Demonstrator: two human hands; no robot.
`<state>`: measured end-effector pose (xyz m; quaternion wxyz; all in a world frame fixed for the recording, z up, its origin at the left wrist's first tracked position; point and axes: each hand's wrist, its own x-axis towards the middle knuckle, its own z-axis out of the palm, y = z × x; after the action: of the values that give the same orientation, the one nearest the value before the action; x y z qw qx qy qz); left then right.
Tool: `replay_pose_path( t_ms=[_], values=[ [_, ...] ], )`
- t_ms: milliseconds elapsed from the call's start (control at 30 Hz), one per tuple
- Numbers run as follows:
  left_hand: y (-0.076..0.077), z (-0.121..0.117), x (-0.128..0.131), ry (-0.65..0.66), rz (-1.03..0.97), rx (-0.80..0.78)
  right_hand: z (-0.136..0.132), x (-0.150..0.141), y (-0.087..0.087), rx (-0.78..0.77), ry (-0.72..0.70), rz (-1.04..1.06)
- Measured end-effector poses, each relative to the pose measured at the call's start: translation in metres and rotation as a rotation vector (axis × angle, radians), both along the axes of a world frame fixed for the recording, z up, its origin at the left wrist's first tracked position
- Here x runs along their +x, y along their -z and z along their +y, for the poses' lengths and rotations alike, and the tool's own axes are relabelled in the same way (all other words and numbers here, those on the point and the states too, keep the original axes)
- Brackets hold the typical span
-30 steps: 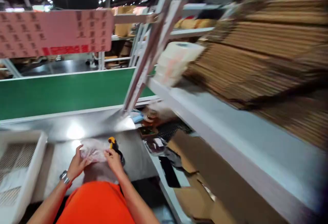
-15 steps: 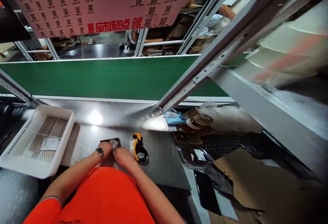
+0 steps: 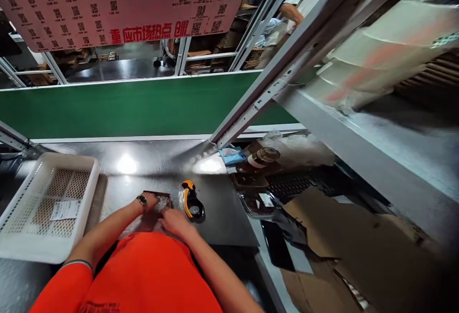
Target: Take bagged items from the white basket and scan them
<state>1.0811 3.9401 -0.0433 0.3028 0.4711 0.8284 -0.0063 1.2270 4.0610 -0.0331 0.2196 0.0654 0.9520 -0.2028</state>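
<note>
Near the front edge of the metal table, a small brown cardboard box (image 3: pixel 169 201) stands with its top open. A crinkled clear plastic bundle (image 3: pixel 163 202), which looks like bubble wrap, lies in it. My left hand (image 3: pixel 151 201), with a watch on the wrist, is at the box's left side, fingers bent on the bundle. At the near right, my right hand (image 3: pixel 175 221) has its fingers curled against the box and the bundle's edge; the fingertips are partly hidden. An orange and black tape dispenser (image 3: pixel 192 203) lies just right of the box.
A white plastic basket (image 3: pixel 92 179) with a paper label (image 3: pixel 66 210) inside stands at the left. On the right are a jar (image 3: pixel 263 157), a phone (image 3: pixel 277 244), a keyboard (image 3: pixel 297 181) and cardboard (image 3: pixel 333 227). A metal post (image 3: pixel 258 105) rises beyond. A green belt (image 3: pixel 125 110) runs behind; a person's arm (image 3: pixel 291 13) shows farther back.
The view has swung slightly right. Both hands stay at the box, which opens a little wider to view, with more of the clear bundle showing between them.
</note>
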Motion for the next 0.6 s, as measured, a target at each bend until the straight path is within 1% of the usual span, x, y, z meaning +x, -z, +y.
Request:
replay_pose_path(
  t_ms=[100,200,300,467,533,567,600],
  values=[
    [-0.006,-0.017,0.0,-0.025,-0.001,0.01,-0.004,0.002,0.001,0.011,0.004,-0.013],
    [-0.01,-0.027,0.01,-0.1,0.014,0.055,-0.004,0.009,0.002,0.003,-0.002,-0.018],
    [-0.01,-0.025,0.023,-0.153,0.006,0.071,-0.007,0.012,0.005,-0.004,-0.009,-0.045],
    [-0.011,-0.019,0.037,-0.152,0.015,0.083,-0.017,0.014,0.01,-0.003,0.024,-0.068],
    [-0.012,-0.02,0.041,-0.161,0.02,0.099,-0.011,0.023,0.01,-0.009,0.039,-0.03],
    [-0.013,-0.02,0.042,-0.168,0.012,0.099,-0.004,0.028,0.011,-0.033,0.075,0.023],
    [-0.013,-0.019,0.043,-0.175,-0.003,0.093,0.004,0.033,0.013,-0.089,0.154,0.094]
  ],
)
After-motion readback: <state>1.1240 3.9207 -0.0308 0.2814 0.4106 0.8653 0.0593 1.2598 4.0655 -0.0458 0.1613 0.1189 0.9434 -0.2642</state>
